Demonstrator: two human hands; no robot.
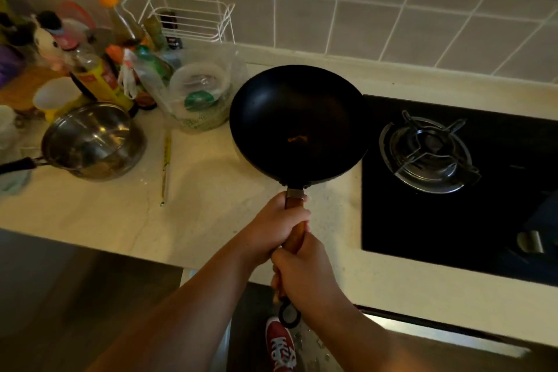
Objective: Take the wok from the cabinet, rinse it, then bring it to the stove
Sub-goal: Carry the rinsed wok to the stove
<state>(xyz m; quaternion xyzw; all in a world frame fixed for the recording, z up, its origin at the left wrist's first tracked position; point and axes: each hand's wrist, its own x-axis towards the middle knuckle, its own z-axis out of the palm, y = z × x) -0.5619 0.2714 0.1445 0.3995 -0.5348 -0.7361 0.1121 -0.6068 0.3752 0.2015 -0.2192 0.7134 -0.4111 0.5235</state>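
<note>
A black wok (297, 121) with a wooden handle hangs above the pale counter, its right rim just over the left edge of the black glass stove (447, 214). Both hands grip the handle. My left hand (276, 228) holds it near the metal collar, and my right hand (305, 269) holds it lower down, just above the hanging ring. A small orange-brown spot shows inside the wok. The gas burner (427, 155) with its metal pan support sits bare, to the right of the wok.
A steel saucepan (90, 142) with a black handle stands at the left. Behind it are several bottles, a cup and a plastic bag holding a container (200, 90). Chopsticks (166, 169) lie on the counter. A white wire rack (184, 19) stands at the tiled wall.
</note>
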